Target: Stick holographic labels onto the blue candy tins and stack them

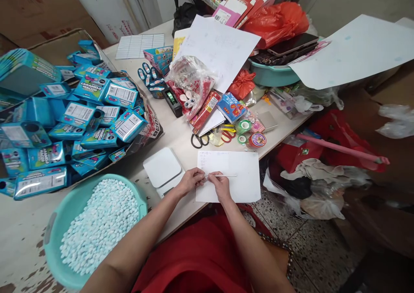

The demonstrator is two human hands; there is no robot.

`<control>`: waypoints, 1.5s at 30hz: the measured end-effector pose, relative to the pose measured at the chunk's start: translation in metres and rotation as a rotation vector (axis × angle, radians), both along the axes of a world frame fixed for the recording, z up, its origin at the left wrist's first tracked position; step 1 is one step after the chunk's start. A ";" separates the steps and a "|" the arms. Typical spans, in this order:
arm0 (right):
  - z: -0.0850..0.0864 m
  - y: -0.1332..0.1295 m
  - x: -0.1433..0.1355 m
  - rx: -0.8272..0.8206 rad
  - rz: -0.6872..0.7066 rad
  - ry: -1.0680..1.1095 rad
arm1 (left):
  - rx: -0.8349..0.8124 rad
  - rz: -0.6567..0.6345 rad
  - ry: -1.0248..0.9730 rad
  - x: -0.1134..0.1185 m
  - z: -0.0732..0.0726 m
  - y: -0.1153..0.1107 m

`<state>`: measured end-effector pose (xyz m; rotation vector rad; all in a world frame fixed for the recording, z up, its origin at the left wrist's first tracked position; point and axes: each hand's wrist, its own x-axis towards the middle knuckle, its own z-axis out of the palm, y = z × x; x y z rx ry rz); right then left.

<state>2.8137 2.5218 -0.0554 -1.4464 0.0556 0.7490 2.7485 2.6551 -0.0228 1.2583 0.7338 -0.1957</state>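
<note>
Both hands meet over a white sheet of paper (pixel 242 185) with handwriting near its top, at the table's front edge. Between their fingertips lies a thin pale stick (pixel 230 176), perhaps a pen refill; its exact kind is too small to make out. My left hand (pixel 191 180) pinches its left end. The fingers of my right hand (pixel 220 184) close on it just beside, and the rest sticks out to the right above the paper. Left of the sheet, near my left hand, stands a white kitchen scale (pixel 163 168).
At left, a carton (pixel 152 125) overflows with blue candy boxes (pixel 77 114); below it a teal basin (pixel 53 241) holds pale blue candies. Scissors (pixel 199 141), tape rolls (pixel 245 125) and packets lie beyond the paper. Bags and a red dustpan (pixel 343 142) are at right.
</note>
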 end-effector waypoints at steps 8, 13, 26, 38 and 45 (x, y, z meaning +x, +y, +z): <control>-0.004 0.001 0.000 -0.001 0.012 -0.061 | -0.037 0.042 -0.061 0.009 -0.012 -0.013; -0.008 0.003 0.000 -0.018 -0.012 -0.045 | -0.023 0.021 -0.082 0.015 -0.009 -0.013; 0.001 0.002 0.004 0.106 -0.129 0.197 | 0.806 0.091 0.101 0.009 -0.001 -0.009; 0.017 -0.007 0.007 0.278 -0.083 0.325 | 0.595 -0.078 0.315 0.038 0.023 0.001; 0.083 -0.048 0.022 0.319 0.048 0.141 | 0.807 -0.491 -0.286 0.051 0.101 0.040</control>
